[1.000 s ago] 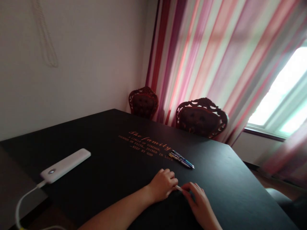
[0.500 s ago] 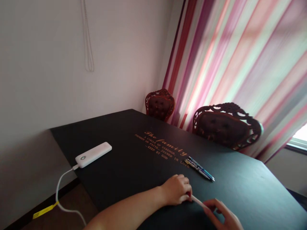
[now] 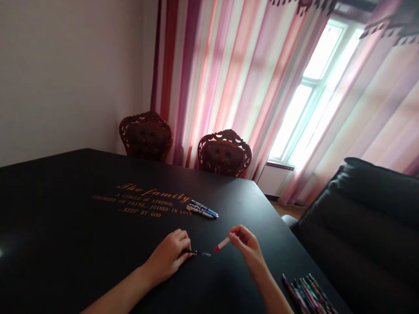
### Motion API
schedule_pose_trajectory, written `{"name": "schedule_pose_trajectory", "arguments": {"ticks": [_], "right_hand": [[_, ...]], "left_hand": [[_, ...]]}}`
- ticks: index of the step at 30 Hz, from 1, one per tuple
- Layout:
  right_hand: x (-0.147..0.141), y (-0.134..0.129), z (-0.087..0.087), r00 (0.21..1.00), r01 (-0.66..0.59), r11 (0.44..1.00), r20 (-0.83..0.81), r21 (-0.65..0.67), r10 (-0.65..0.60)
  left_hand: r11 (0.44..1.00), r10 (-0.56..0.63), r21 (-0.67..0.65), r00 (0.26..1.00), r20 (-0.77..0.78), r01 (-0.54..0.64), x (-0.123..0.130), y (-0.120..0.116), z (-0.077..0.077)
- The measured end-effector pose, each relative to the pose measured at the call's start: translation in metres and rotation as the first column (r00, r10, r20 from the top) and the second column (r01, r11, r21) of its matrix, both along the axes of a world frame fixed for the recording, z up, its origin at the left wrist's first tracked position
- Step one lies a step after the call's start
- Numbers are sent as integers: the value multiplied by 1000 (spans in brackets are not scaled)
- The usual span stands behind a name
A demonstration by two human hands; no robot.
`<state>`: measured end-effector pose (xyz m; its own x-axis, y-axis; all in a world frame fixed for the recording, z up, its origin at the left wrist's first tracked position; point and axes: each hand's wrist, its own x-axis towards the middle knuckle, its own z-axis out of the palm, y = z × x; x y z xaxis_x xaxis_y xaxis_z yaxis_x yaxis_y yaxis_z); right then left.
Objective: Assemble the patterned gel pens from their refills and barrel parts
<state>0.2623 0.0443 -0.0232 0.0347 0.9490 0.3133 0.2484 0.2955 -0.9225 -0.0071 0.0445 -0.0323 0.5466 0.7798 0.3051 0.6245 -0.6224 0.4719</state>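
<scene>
**Dark pen (image 3: pixel 201 253) in my left grip (image 3: pixel 172 254), white pen (image 3: pixel 224 243) in my right grip (image 3: pixel 248 245)**

The dark pen pokes out sideways from between my left thumb and fingers, its free end aimed toward my right side. My left grip is closed around it, the other fingers curled, so the rest of the barrel is hidden. Just beyond that free end, apart from it, is the red end of the white pen, tilted down toward my left. I pinch this one near its upper end between thumb and fingertips, my right grip closed on it. Both pens are above the near part of the black bench (image 3: pixel 209 290); whether either touches the surface I cannot tell.

A little farther out, a small group of pens (image 3: pixel 203 210) lies side by side on the bench, at the right end of the gold lettering (image 3: pixel 152 198). A larger row of pens (image 3: pixel 307 293) lies near the bench's right edge, beside my right forearm. Past the far edge stand two carved chairs (image 3: pixel 225 156) before a striped curtain (image 3: pixel 225 69). A bright window (image 3: pixel 299 109) and a black padded seat (image 3: pixel 366 231) are off to my right.
</scene>
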Motion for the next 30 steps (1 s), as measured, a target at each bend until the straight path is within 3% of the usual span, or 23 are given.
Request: {"name": "schedule_pose_trajectory", "arguments": {"ticks": [2,7,11,15,18,21,26,30], "right_hand": [[3,1,0,999,45,999,4,24,-45],[-9,-4,-4,939,-35,996,344,84,4],[-14,-5,-8,898,2,992,436,129,-58],[-15,-4,-10,922,33,989,378,147,-87],[-23,-8,-12,955,-103,992,288,80,76],[-30,-13,-18,937,-218,976,279,-1,210],[-32,-13,-25,932,-223,973,281,-53,229],[-40,-15,-23,948,-300,949,78,-99,308]], "left_hand": [[999,14,-30,1000,7,-14,0,-1,0],[998,56,-28,998,13,-56,1,-2,3],[999,44,-10,999,15,-44,2,-3,4],[999,31,-12,999,34,-31,3,-3,4],[1000,22,-20,999,34,-21,3,-4,6],[1000,17,-20,999,41,-16,2,-3,7],[995,97,-16,993,74,-96,-9,5,4],[986,168,-38,981,101,-165,-15,11,0]]}}
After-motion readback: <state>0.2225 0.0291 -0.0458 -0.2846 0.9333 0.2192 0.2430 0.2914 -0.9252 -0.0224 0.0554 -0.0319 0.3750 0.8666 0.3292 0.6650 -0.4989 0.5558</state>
